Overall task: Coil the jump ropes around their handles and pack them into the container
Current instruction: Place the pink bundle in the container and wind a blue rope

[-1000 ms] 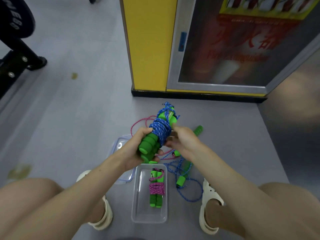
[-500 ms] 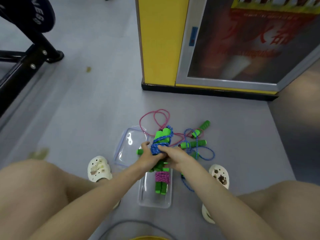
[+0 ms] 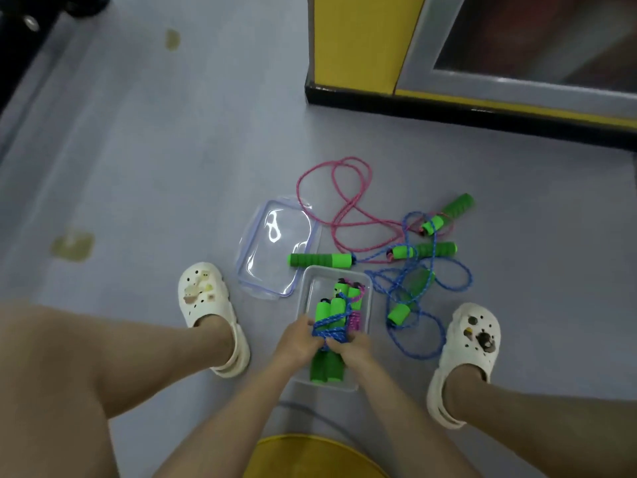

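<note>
My left hand (image 3: 296, 341), right hand (image 3: 352, 345) grip blue bundle (image 3: 327, 327) in container (image 3: 331, 269) (pink bundle (image 3: 355, 319) already packed); pink rope (image 3: 448, 212), blue rope (image 3: 400, 311) uncoiled.

no text, label or number is legible anywhere here.

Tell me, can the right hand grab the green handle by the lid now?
Probably not yet: the right hand is busy gripping the blue bundle in the container. Nothing covers the handle, which lies just past the container, so after letting go the way looks free.
</note>
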`<state>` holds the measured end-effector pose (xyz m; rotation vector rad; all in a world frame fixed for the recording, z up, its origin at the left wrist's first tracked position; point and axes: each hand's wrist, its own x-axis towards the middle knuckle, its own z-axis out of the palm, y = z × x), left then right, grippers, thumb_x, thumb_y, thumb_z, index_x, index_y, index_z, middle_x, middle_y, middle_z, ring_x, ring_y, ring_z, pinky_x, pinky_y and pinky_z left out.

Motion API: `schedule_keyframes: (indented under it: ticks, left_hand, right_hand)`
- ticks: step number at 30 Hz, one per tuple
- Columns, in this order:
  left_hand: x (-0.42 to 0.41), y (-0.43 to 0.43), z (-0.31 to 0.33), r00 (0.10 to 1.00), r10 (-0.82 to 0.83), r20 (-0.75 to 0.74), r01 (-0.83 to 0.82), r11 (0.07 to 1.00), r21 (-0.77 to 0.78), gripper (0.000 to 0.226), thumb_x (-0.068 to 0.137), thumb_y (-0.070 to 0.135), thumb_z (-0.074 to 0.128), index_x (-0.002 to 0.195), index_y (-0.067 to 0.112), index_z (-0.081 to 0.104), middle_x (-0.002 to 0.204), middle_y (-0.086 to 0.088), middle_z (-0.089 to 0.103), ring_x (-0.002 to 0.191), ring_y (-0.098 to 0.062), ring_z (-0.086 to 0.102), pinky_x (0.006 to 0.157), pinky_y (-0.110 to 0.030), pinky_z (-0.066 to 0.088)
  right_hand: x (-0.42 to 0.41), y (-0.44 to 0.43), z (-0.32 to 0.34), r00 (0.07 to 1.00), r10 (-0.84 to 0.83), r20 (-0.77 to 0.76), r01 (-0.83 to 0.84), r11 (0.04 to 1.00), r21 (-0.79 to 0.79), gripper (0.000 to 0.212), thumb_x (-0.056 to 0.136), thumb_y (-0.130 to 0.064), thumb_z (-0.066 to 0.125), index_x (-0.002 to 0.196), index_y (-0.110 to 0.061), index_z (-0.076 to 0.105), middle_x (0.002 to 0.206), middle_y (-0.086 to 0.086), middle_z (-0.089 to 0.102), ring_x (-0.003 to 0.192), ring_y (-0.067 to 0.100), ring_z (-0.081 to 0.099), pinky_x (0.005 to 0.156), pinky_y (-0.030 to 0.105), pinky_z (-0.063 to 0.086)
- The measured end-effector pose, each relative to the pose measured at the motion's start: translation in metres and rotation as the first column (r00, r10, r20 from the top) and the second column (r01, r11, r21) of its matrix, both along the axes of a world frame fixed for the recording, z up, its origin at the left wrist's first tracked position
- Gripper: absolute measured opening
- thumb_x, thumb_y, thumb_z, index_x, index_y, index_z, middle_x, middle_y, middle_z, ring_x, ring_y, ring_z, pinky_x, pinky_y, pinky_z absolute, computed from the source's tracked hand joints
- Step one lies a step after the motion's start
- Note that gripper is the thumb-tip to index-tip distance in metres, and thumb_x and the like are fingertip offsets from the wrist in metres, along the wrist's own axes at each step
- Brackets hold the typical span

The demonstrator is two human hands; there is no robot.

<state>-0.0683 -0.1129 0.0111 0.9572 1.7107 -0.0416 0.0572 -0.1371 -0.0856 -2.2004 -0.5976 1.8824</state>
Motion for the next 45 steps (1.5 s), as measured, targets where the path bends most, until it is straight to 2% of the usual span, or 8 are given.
schedule_keyframes:
  ticks: [10,15,20,23,31,35,40,45]
  left_hand:
    - [0.002,-0.016,-0.040,0.921,-0.253,-0.297,0.279,0.959,0.046,0.032,0.092,0.018,0.048,0.122,0.009,0.054,0.123,-0.015,0.047,0.110,-0.032,0.052,0.090,-0.037,0.042]
    - [0.011,-0.020,-0.044,0.864,-0.395,-0.312,0.421,0.907,0.020,0.035,0.095,0.017,0.045,0.130,0.014,0.047,0.129,-0.013,0.045,0.109,-0.033,0.055,0.087,-0.038,0.044]
    - [0.015,-0.025,-0.050,0.819,-0.500,-0.282,0.511,0.859,-0.041,0.050,0.097,0.018,0.044,0.145,0.019,0.031,0.136,-0.013,0.042,0.116,-0.033,0.053,0.091,-0.039,0.043]
    - [0.019,-0.027,-0.054,0.801,-0.536,-0.268,0.545,0.837,-0.045,0.054,0.097,0.013,0.044,0.148,0.017,0.027,0.137,-0.014,0.039,0.118,-0.031,0.050,0.094,-0.039,0.042]
    - [0.018,-0.023,-0.065,0.830,-0.531,-0.170,0.539,0.842,0.003,0.047,0.094,0.015,0.049,0.140,0.016,0.039,0.126,-0.012,0.043,0.108,-0.029,0.052,0.093,-0.037,0.044]
    - [0.014,-0.026,-0.067,0.836,-0.534,-0.125,0.541,0.841,0.027,0.048,0.093,0.018,0.052,0.140,0.015,0.041,0.124,-0.011,0.045,0.107,-0.026,0.050,0.093,-0.035,0.043]
    - [0.006,-0.032,-0.066,0.787,-0.544,-0.293,0.596,0.792,0.130,0.052,0.095,0.015,0.051,0.144,0.015,0.033,0.133,-0.008,0.040,0.116,-0.022,0.046,0.088,-0.031,0.042]
    - [0.013,-0.026,-0.070,0.579,-0.683,-0.444,0.781,0.622,0.060,0.056,0.097,0.010,0.044,0.148,0.010,0.023,0.150,-0.008,0.022,0.133,-0.027,0.029,0.106,-0.037,0.038]
  right_hand:
    - [-0.025,-0.007,0.012,0.999,0.030,-0.044,-0.024,0.992,0.123,0.031,0.083,0.004,0.066,0.100,-0.010,0.045,0.093,0.004,0.057,0.083,0.017,0.056,0.080,0.034,0.049]
    - [-0.038,-0.002,0.015,0.950,0.197,0.242,-0.241,0.956,0.168,0.011,0.085,-0.007,0.060,0.095,-0.008,0.062,0.091,0.002,0.063,0.083,0.023,0.059,0.075,0.033,0.048]
    - [-0.029,-0.001,0.013,0.860,0.395,0.322,-0.443,0.892,0.089,0.019,0.092,-0.021,0.047,0.089,-0.019,0.066,0.084,-0.003,0.061,0.083,0.019,0.062,0.058,0.026,0.039]
    - [-0.023,-0.005,0.011,0.688,0.567,0.453,-0.669,0.738,0.093,0.021,0.094,-0.018,0.043,0.106,-0.016,0.061,0.101,0.003,0.055,0.098,0.025,0.058,0.073,0.033,0.042]
    - [-0.015,0.012,0.011,0.477,0.642,0.600,-0.873,0.424,0.240,0.054,0.096,-0.007,0.046,0.147,-0.005,0.027,0.141,0.009,0.040,0.126,0.022,0.040,0.104,0.034,0.039]
    - [-0.019,0.014,0.010,0.470,0.691,0.549,-0.873,0.455,0.174,0.053,0.099,-0.007,0.040,0.148,-0.005,0.021,0.139,0.011,0.039,0.126,0.023,0.038,0.105,0.036,0.037]
    - [-0.016,0.015,0.006,0.313,0.720,0.619,-0.941,0.324,0.098,0.066,0.098,-0.011,0.042,0.151,-0.004,0.003,0.147,0.008,0.027,0.130,0.022,0.032,0.102,0.037,0.037]
    - [-0.014,0.018,0.016,0.277,0.781,0.559,-0.955,0.288,0.070,0.065,0.100,-0.017,0.038,0.151,-0.007,-0.001,0.153,0.008,0.017,0.136,0.023,0.026,0.108,0.038,0.032]
